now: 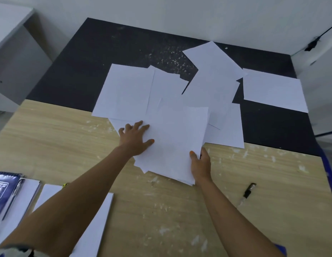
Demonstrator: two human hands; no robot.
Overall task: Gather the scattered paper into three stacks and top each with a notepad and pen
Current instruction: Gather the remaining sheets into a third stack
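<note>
Surface (68,127) carries loose paper sheets (213,84) spread toward upper right of frame, beyond the gathered paper bundle (172,141) at centre. Right hand (200,164) pinches the bundle's near-right edge; left hand (135,138) lies flat, fingers spread, on its left. The bundle's long axis runs lower right to upper left; remaining sheets judged nearer the right hand.

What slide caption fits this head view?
Left hand presses and right hand grips a paper stack.

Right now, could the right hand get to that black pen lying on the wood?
Probably yes. The pen lies in the open on the table, just right of the right hand, nothing between them. But that hand grips the paper stack, so it must let go first.
</note>
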